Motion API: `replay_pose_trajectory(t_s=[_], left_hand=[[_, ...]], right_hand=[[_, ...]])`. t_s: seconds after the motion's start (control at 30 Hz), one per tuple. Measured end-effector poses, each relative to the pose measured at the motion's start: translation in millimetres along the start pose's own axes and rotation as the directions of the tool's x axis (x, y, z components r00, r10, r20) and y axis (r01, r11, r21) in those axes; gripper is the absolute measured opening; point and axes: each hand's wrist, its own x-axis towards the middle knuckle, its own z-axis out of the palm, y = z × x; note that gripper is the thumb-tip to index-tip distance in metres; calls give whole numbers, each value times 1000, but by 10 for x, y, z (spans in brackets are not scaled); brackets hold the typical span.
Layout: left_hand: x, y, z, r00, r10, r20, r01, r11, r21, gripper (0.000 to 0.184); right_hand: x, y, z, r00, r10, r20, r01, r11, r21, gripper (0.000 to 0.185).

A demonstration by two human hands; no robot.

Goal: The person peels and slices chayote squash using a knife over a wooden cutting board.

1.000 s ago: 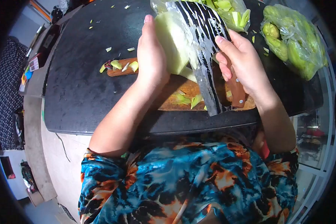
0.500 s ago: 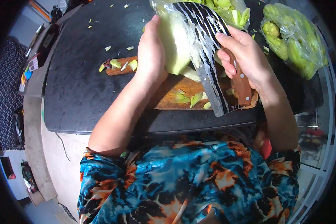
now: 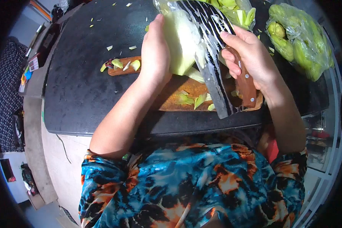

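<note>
My left hand (image 3: 155, 51) cups the left side of a large pale green vegetable piece (image 3: 178, 49), whose exact kind I cannot make out; most of its fingers are hidden. My right hand (image 3: 250, 57) is wrapped round the wooden handle (image 3: 247, 89) of a dark cleaver (image 3: 212, 57), thumb near the top of the blade. White wet streaks run across the tilted blade, which lies against the vegetable's right side. Below both is a wooden cutting board (image 3: 174, 95), with green scraps (image 3: 200, 100) near its front edge.
A clear bag of green chayote-like vegetables (image 3: 300, 41) lies at the right. Behind the cleaver, another bag (image 3: 239, 13) holds cut green pieces. Peelings (image 3: 117, 63) rest on the board's handle, and small bits dot the black table (image 3: 83, 76).
Almost nothing differs. Both hands, the vegetable and the cleaver have shifted only very slightly.
</note>
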Motion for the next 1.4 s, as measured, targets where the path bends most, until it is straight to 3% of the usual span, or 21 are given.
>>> replay_pose_trajectory(t_s=[0.27, 0.47, 0.63, 0.97, 1.07, 1.27, 1.4], left_hand=[[1, -82, -20, 991, 106, -76, -110, 993, -53, 43], [10, 27, 22, 997, 26, -75, -30, 998, -56, 43], [-13, -2, -6, 1000, 10, 22, -10, 1000, 14, 44], [-26, -84, 21, 997, 53, -49, -55, 998, -33, 45], [-57, -71, 27, 997, 42, -72, -39, 998, 44, 44], [-18, -2, -16, 996, -60, 72, 54, 995, 88, 44], [-20, -51, -6, 1000, -14, 3, 14, 996, 93, 44]], right_hand=[[-16, 167, 228, 992, -64, -109, 73, 994, 80, 19], [40, 75, 62, 993, -80, -83, 72, 993, -96, 18], [16, -48, -12, 995, -95, -24, 87, 971, -223, 20], [53, 49, 41, 997, -64, -42, 59, 992, -114, 21], [58, 105, 42, 997, -42, -72, 34, 995, -98, 19], [49, 84, 14, 998, -15, -63, 9, 996, -87, 18], [54, 165, 17, 997, -27, -70, 23, 998, -51, 18]])
